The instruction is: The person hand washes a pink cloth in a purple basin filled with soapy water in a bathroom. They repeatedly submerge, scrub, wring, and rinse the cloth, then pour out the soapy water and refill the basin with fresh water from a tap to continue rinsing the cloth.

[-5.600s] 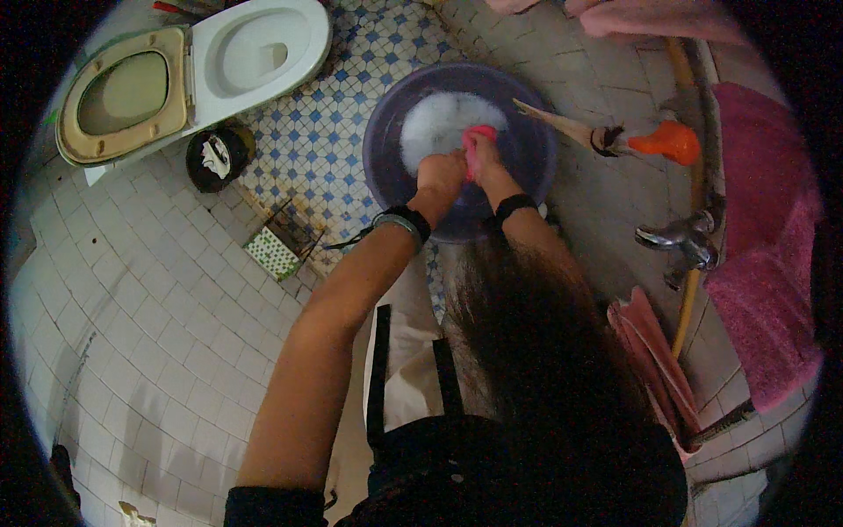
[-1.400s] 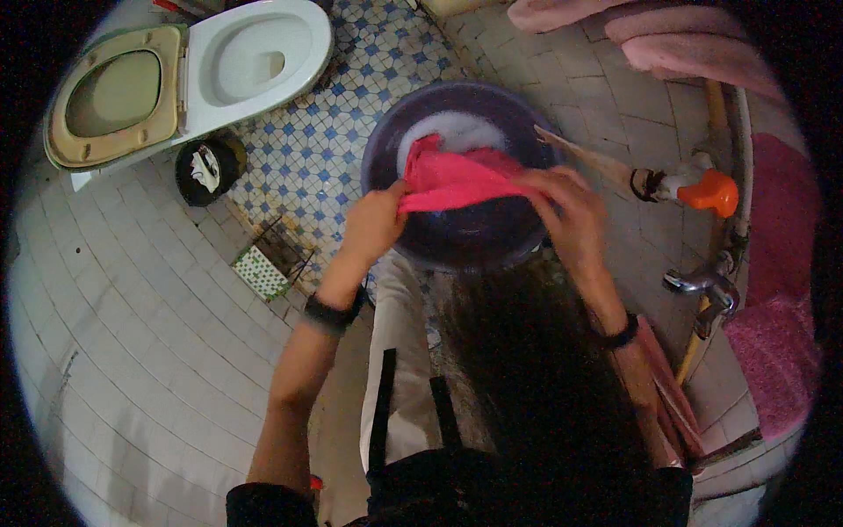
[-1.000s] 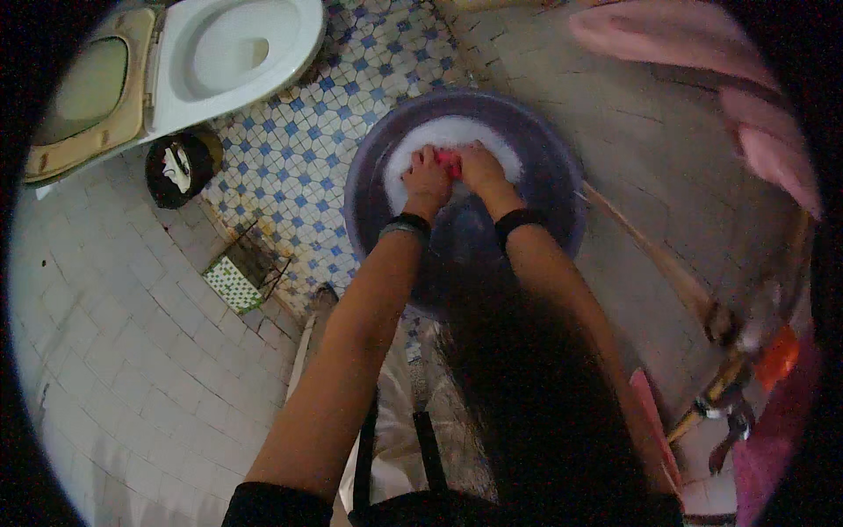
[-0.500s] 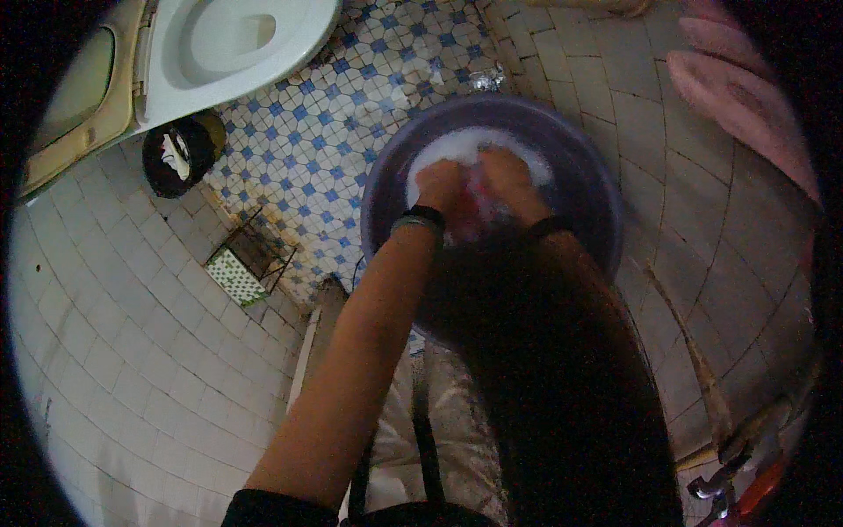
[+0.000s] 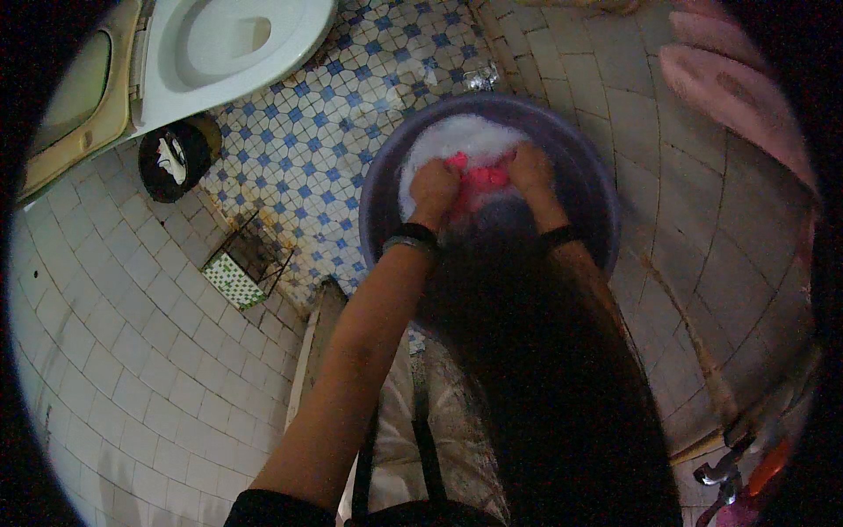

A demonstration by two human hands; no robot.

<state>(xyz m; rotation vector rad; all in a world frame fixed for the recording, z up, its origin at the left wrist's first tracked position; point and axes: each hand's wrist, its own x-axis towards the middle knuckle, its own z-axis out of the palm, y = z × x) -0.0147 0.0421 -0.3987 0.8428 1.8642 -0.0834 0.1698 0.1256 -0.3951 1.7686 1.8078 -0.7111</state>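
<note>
Both hands are inside a large round purple basin [image 5: 600, 189] holding water topped with white suds [image 5: 465, 133]. A bright pink-red cloth [image 5: 483, 178] stretches between them, partly sunk in the suds. My left hand [image 5: 435, 187] is closed on the cloth's left end. On the other side, my right hand [image 5: 532, 169] grips its right end. What kind of cloth item it is cannot be made out. Dark bands circle both wrists. Long dark hair [image 5: 544, 369] hangs over the near part of the basin and hides much of my right forearm.
A white toilet [image 5: 303, 48] stands at the far left, with a black bin [image 5: 162, 189] beside it. A small wire rack [image 5: 255, 255] is by the left wall. Pink towels [image 5: 724, 97] hang at the right. A metal tap [image 5: 720, 472] shows at lower right.
My hands have moved apart from close together and risen a little from the suds. More of the pink-red cloth now shows between them.
</note>
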